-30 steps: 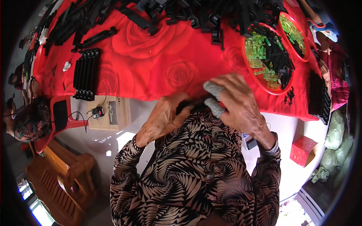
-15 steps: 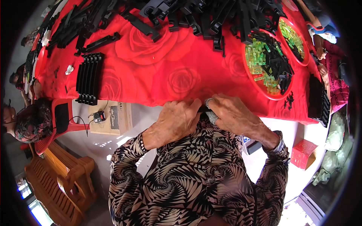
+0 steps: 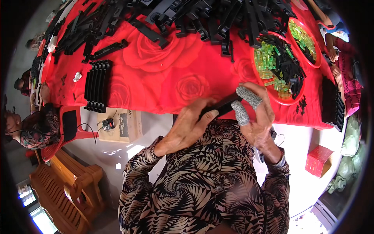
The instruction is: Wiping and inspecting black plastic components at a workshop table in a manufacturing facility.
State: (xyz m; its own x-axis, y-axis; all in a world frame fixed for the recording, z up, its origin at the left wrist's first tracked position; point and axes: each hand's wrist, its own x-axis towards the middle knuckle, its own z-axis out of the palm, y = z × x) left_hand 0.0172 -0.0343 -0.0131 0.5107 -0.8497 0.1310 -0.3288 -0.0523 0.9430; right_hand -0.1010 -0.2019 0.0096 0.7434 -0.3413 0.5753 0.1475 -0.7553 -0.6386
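Note:
My left hand [image 3: 189, 126] grips a black plastic level body [image 3: 224, 106] above the table's near edge, thumb on top. The fingers of my right hand [image 3: 259, 117] close around its far right end; two of them wear grey knitted finger sleeves [image 3: 249, 97]. The part tilts up to the right, and my left hand hides some of it. Right of my hands, a red-rimmed basket [image 3: 286, 103] holds yellow-green clear vials [image 3: 265, 60] and small black pieces [image 3: 286, 64]. To the left, a neat row of black level bodies [image 3: 98, 85] lies on the red cloth.
A large heap of loose black bodies [image 3: 210, 19] covers the table's far side. A second basket of vials [image 3: 302, 39] stands far right, beside another person's hand [image 3: 333, 54]. At left are a red chair [image 3: 74, 134], a cardboard box [image 3: 130, 132] and a seated person [image 3: 37, 130].
My hands were close together at the table edge. Now the right hand has moved right and its sleeved fingers have spread, bringing the black level body into view between the hands.

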